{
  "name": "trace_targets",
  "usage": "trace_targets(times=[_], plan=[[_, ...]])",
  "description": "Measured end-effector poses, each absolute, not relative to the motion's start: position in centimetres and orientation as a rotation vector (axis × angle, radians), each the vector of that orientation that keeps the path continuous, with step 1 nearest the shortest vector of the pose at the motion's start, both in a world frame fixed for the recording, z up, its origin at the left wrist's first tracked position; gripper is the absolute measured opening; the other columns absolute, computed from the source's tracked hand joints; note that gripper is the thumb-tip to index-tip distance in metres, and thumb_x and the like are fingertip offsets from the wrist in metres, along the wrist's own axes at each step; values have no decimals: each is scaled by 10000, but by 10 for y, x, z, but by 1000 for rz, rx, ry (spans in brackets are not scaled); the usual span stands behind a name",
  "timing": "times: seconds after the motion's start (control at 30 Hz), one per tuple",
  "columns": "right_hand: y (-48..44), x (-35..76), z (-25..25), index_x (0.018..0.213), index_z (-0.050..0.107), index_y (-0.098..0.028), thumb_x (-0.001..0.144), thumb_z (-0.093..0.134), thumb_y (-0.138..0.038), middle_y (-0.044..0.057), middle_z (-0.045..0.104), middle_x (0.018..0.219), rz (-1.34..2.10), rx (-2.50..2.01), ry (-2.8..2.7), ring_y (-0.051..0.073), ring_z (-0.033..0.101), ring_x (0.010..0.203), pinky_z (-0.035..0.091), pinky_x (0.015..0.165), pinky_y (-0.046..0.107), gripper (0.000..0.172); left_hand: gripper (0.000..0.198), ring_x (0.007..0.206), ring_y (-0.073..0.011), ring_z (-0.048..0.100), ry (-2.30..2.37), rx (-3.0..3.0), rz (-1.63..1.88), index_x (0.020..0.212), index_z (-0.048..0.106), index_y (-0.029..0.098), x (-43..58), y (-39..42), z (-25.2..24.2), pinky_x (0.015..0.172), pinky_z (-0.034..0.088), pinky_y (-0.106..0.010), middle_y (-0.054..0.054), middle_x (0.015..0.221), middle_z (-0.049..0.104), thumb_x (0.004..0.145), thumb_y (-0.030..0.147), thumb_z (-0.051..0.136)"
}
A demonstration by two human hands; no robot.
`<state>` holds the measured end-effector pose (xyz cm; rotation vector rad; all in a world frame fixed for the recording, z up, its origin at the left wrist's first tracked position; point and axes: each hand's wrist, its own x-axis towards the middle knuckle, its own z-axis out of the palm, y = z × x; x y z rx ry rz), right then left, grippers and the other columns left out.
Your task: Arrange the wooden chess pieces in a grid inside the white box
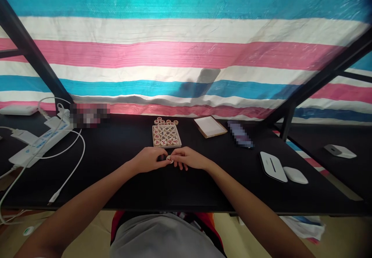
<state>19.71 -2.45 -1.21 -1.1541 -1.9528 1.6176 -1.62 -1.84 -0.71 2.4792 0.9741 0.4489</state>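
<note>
Between my two hands, just in front of the box, is a round xiangqi piece (170, 159) with a red character. My left hand (148, 160) pinches its left side with thumb and forefinger. From the right, the thumb and fingers of my right hand (188, 158) close on the same piece. A shallow white box (178, 146) beyond my hands holds rows of xiangqi pieces with red and black characters. Several more pieces (159, 119) lie on the black table behind the box.
Right of the box lie a box lid (210, 126), a blurred-out phone (240, 134), a flat white device (273, 167) and a white mouse-like object (295, 175). A white power strip (40, 143) with cables spreads over the left side. Black frame bars and a striped sheet (186, 56) bound the back.
</note>
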Motion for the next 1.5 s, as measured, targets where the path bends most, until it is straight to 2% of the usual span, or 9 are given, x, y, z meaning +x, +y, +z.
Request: trace_targets(times=[0.17, 0.37, 0.6, 0.8, 0.93, 1.07, 1.27, 1.5], plan=[[-24, 198, -12, 870, 632, -134, 820, 557, -512, 13, 620, 695, 1598, -1160, -1946, 73, 550, 491, 427, 372, 158, 389, 410, 581, -112, 523, 986, 2162, 364, 791, 662, 159, -17, -14, -10, 532, 362, -207, -9, 651, 622, 860, 515, 472], [-23, 199, -15, 910, 626, -135, 803, 594, -476, 14, 628, 707, 1621, -1150, -1942, 74, 547, 501, 434, 378, 158, 359, 400, 595, -113, 492, 985, 2068, 420, 752, 636, 145, -17, -12, -13, 541, 361, -209, -6, 658, 604, 832, 517, 511], [-23, 200, -15, 880, 605, -145, 807, 589, -461, -2, 604, 677, 1565, -1147, -1935, 80, 545, 489, 425, 371, 165, 324, 426, 592, -113, 503, 985, 2041, 456, 758, 631, 148, -18, -11, -11, 539, 359, -209, 2, 649, 593, 864, 525, 464], [-23, 201, -18, 891, 644, -146, 790, 630, -418, -20, 579, 607, 1309, -1125, -1983, 84, 528, 483, 428, 447, 189, 290, 508, 602, -114, 536, 947, 1990, 434, 718, 639, 141, -18, -12, -9, 595, 392, -211, -10, 633, 599, 930, 487, 334], [-26, 201, -18, 968, 676, -162, 830, 604, -366, -6, 596, 641, 949, -1031, -2167, 91, 521, 543, 423, 526, 199, 256, 509, 592, -117, 522, 955, 1941, 429, 739, 666, 137, -17, -11, -10, 580, 383, -214, -14, 627, 606, 914, 506, 363], [-29, 200, -16, 1041, 672, -194, 878, 551, -318, 24, 629, 729, 643, -915, -2295, 115, 555, 640, 441, 620, 217, 238, 495, 581, -120, 506, 969, 1911, 425, 666, 648, 132, -16, -9, -11, 571, 370, -221, -22, 610, 611, 896, 492, 398], [-28, 200, -16, 1024, 675, -189, 883, 548, -291, 35, 640, 760, 550, -873, -2319, 123, 582, 668, 457, 626, 216, 216, 462, 585, -119, 501, 962, 1911, 382, 661, 643, 133, -16, -9, -7, 567, 359, -228, -24, 641, 623, 876, 488, 441], [-27, 200, -18, 1027, 676, -189, 888, 537, -294, 41, 643, 762, 508, -821, -2283, 129, 596, 679, 477, 642, 228, 223, 475, 704, -150, 565, 864, 1832, 323, 763, 676, 131, -18, -9, -7, 680, 404, -250, -48, 749, 673, 879, 520, 429]])
